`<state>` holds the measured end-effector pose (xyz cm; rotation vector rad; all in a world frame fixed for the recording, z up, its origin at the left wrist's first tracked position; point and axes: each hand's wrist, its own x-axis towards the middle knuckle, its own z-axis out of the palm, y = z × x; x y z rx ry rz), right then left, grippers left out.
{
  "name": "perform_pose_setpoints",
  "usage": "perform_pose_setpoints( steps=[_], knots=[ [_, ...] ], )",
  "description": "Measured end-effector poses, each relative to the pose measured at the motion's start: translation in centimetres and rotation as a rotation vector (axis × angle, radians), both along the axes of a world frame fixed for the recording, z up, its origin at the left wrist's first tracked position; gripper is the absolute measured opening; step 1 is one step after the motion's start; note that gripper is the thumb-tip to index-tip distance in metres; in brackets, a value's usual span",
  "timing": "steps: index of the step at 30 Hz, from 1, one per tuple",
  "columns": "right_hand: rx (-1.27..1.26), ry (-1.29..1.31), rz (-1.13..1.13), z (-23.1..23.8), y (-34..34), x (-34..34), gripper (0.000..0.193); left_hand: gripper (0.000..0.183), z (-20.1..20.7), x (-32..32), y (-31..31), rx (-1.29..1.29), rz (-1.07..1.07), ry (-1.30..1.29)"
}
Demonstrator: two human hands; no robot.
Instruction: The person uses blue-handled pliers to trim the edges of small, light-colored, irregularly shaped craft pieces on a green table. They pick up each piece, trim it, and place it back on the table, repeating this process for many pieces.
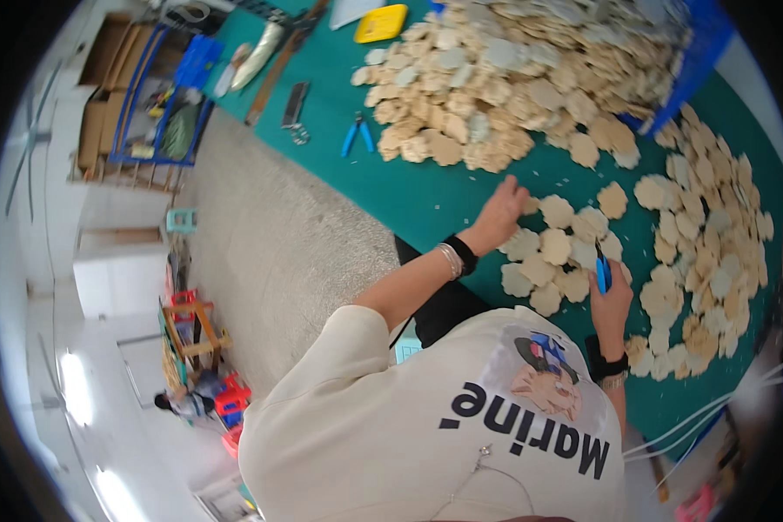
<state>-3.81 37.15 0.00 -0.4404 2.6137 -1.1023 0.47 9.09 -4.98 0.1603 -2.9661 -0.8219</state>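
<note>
My left hand [498, 215] reaches over the green table with its fingers bent and pinching at a beige scalloped disc [531, 206], partly hidden by the hand. My right hand [612, 303] is closed around blue-handled nippers [603, 271], their dark jaws directed away from me over the discs. Between the hands lies a loose cluster of flat, flower-edged discs [556, 247], some beige and some greyish. One more disc [612, 200] rests just beyond the cluster.
A large disc heap [461, 113] spreads across the far side beside a blue bin [709, 52]. Another pile [705, 252] lines the right. A second pair of nippers [357, 137], a dark phone-like object [295, 103] and a yellow tray [381, 23] lie far left on the green table [400, 196].
</note>
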Motion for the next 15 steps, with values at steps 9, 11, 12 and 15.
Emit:
perform_pose_setpoints(
  steps=[9,11,12,15],
  knots=[
    [-0.071,0.072,0.167,2.2,-2.1,1.0,0.037,0.017,4.3,1.5,1.0,1.577,0.128,-0.214],
    [-0.139,0.082,0.195,2.7,-2.7,1.0,0.038,0.019,5.5,2.3,1.4,1.625,0.079,-0.25],
    [-0.124,0.089,0.205,2.9,-2.9,1.0,0.038,0.02,6.0,2.8,1.6,1.601,0.054,-0.264],
    [-0.117,0.051,0.242,3.3,-3.2,1.3,0.041,0.024,6.9,3.5,2.6,1.51,0.049,-0.251]
  ],
)
